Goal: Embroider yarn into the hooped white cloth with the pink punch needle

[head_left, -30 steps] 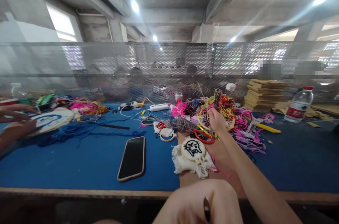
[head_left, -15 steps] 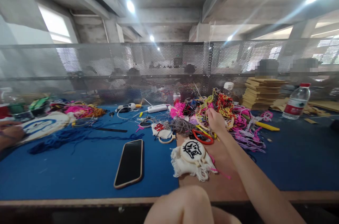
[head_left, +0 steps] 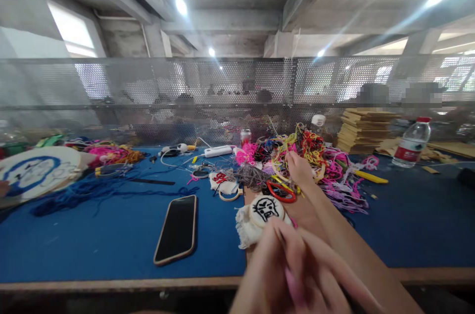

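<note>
My right hand point(head_left: 299, 168) reaches far across the table into a heap of coloured yarn point(head_left: 319, 158), its fingers curled among the strands. My left hand point(head_left: 297, 269) is close to the camera at the bottom, smeared by motion. Its fingers are pressed together around a slim pink streak I cannot make out. Just beyond it lies a small embroidery hoop point(head_left: 265, 209) with a black figure on fringed white cloth, resting on a brown board point(head_left: 304, 212). Red-handled scissors point(head_left: 282, 191) lie between the hoop and my right hand.
A phone point(head_left: 175, 229) lies face up on the blue table point(head_left: 92, 239). Another small hoop point(head_left: 224, 185), a power strip point(head_left: 218, 151) and a can point(head_left: 245, 135) sit mid-table. A large blue-stitched hoop point(head_left: 35, 171) is far left, with stacked cardboard point(head_left: 365, 130) and a water bottle point(head_left: 411, 143) far right. A perforated metal screen point(head_left: 237, 91) closes the back.
My left hand has risen from the table's near edge and moved forward over the small hoop, now blurred. The other person's hands at far left have gone from view. My right hand stays in the yarn.
</note>
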Tool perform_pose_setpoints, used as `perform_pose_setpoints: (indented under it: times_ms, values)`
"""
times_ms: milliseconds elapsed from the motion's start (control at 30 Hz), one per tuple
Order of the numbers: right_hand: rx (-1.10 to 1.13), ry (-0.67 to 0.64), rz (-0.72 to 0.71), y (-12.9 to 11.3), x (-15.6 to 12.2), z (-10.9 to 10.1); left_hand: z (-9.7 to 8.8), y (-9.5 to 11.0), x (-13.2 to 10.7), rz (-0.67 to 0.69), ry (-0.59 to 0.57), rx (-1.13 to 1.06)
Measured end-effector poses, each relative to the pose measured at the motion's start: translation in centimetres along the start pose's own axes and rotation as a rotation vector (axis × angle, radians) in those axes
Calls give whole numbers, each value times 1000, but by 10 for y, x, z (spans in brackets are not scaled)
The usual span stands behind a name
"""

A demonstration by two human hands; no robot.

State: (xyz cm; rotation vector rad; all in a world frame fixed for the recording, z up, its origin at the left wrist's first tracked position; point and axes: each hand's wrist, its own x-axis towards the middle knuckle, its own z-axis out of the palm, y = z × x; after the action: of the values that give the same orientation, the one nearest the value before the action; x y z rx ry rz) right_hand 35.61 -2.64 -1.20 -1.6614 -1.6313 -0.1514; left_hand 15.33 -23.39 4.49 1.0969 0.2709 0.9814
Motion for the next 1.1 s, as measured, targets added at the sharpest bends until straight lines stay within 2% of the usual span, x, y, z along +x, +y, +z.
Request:
perform_pose_setpoints:
  times_ms: [67, 100, 167, 200, 300, 333, 400, 500, 700, 867, 1100]
  values:
    - [-6, -17, -8, -4, -1, 0, -18, 15, 33, 60, 122, -2]
    - [-9, -28, -18, -6, -1, 1, -37, 25, 52, 114, 261, 18]
    - [-17, -50, -48, -11, -3, 2, -90, 44, 86, 234, 615, 32]
    - [-19, -62, -67, -14, -5, 3, -120, 51, 99, 229, 775, 3]
    - [-18, -120, -138, -23, -11, 5, -201, 58, 120, 180, 920, -39]
    - [-15, -143, -172, -27, -13, 6, -220, 57, 121, 178, 952, -51]
    - [-6, -196, -259, -34, -19, 9, -247, 53, 118, 191, 984, -80]
    - [-16, -293, -372, -45, -28, 13, -262, 53, 111, 239, 988, -133]
    - [-96, -448, -471, -54, -42, 26, -271, 66, 108, 317, 1005, -224]
    - [-163, -518, -489, -56, -45, 28, -270, 62, 109, 303, 963, -240]
    - [-191, -510, -493, -57, -45, 27, -262, 57, 112, 285, 903, -224]
